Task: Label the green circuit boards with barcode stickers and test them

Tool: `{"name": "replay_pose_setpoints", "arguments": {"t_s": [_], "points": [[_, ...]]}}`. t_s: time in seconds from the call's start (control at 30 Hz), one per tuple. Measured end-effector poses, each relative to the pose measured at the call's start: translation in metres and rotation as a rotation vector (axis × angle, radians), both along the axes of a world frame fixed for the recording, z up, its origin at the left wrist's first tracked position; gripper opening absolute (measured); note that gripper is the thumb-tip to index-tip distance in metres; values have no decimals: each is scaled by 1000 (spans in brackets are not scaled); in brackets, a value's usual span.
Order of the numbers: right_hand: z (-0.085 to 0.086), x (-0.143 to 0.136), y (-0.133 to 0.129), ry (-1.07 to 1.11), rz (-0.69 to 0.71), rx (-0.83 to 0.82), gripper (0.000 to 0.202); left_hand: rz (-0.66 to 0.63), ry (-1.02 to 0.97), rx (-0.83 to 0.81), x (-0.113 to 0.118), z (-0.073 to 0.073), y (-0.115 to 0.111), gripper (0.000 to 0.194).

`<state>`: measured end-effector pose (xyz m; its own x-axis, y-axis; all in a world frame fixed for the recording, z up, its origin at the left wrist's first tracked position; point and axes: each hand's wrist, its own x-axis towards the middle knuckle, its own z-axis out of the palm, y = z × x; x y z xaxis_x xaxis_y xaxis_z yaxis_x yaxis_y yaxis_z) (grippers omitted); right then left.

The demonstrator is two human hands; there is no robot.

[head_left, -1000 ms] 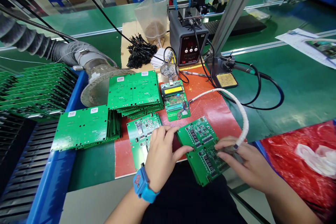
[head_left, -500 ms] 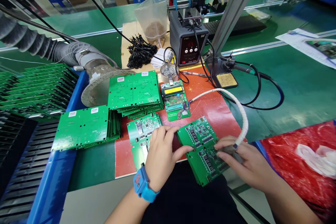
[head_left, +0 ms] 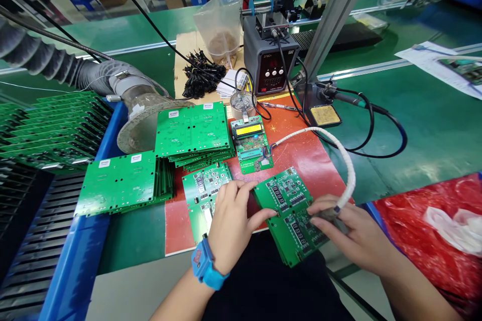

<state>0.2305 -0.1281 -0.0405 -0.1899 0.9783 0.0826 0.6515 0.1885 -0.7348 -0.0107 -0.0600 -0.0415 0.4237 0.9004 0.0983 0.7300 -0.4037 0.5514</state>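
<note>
A small stack of green circuit boards point(head_left: 280, 228) lies tilted at the table's front edge, the top one showing two digit displays. Along its left side my left hand point(head_left: 231, 225) steadies it, thumb on the top board and index fingertip at the upper corner. A blue wrist strap point(head_left: 207, 263) circles that wrist. My right hand point(head_left: 344, 230) pinches the plug at the end of a white-sleeved cable point(head_left: 348, 165) against the top board; fingers hide most of the plug. The cable runs to a small programmer board point(head_left: 250, 145) with a lit yellow screen. Another circuit board point(head_left: 201, 205) lies partly under my left hand.
Stacked boards point(head_left: 192, 130) stand behind my left hand, beside a fume hose point(head_left: 131, 110) and a blue crate point(head_left: 75, 261) of boards. A soldering station point(head_left: 271, 60) and iron point(head_left: 350, 99) are at the back. Red plastic point(head_left: 422, 241) lies at right.
</note>
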Motion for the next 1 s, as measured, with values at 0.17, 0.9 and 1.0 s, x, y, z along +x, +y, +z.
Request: {"name": "replay_pose_setpoints", "arguments": {"t_s": [0.17, 0.9, 1.0], "points": [[1, -1, 1, 0, 3, 10, 14, -3, -5, 4, 0, 0, 0, 53], [5, -1, 3, 26, 9, -7, 14, -6, -80, -15, 1, -1, 0, 52], [9, 1, 6, 67, 17, -37, 13, -4, -185, -91, 1, -1, -3, 51]]}}
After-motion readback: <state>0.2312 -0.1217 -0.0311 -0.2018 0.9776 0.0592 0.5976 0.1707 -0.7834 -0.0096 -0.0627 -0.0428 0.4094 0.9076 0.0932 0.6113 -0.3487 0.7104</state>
